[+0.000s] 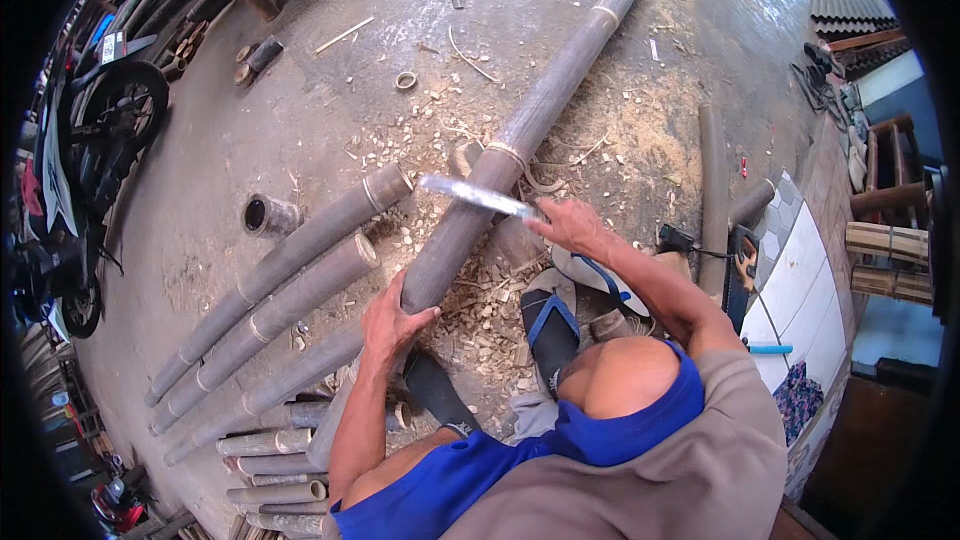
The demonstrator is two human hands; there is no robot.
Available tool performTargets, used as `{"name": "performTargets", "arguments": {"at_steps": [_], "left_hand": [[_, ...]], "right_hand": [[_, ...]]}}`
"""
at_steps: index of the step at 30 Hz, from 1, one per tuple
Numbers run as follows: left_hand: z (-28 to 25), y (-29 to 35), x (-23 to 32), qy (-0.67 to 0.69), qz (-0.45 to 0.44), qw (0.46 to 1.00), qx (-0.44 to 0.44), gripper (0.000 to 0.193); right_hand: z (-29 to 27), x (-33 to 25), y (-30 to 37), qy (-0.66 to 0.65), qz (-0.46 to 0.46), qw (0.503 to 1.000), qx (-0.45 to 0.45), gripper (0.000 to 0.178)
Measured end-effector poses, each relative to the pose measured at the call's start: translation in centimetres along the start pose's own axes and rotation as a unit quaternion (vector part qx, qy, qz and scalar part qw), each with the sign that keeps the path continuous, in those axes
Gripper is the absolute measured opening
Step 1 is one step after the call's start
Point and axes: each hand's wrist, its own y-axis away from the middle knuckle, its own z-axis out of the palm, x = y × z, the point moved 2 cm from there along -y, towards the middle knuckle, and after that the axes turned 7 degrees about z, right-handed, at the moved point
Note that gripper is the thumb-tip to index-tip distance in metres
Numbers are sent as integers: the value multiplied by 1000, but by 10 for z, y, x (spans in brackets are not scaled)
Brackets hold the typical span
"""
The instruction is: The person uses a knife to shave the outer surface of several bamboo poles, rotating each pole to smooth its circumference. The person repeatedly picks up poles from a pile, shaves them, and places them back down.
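A long thick grey-brown bamboo pole [530,125] runs slantwise from near my feet to the far side. My left hand [393,318] grips its near end from the left, thumb stretched across the end. My right hand [572,225] is closed around the handle of a machete [478,197]. The shiny blade, slightly smeared by motion, points left across the pole just on the near side of a pale node ring. Under the pole lies a short bamboo piece [515,240], partly hidden. Pale wood chips [480,315] are scattered around my sandalled feet.
Several bamboo poles [310,240] lie at the left, near a short upright bamboo section [270,215]. A motorcycle [95,155] stands at the far left. Another bamboo pole [713,200] lies on the right beside white tiles [800,270]. A bamboo ring [405,81] rests on the concrete floor.
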Motion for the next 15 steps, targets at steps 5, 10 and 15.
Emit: {"name": "performTargets", "arguments": {"at_steps": [5, 10, 15], "left_hand": [[24, 20, 22, -158, 51, 982, 90, 112], [12, 9, 5, -90, 5, 996, -4, 115], [2, 1, -4, -18, 17, 1000, -13, 111]], "right_hand": [[1, 52, -36, -179, 163, 957, 159, 76], [15, 21, -16, -53, 93, 991, 74, 71], [4, 19, -34, -98, 125, 983, 90, 70]]}}
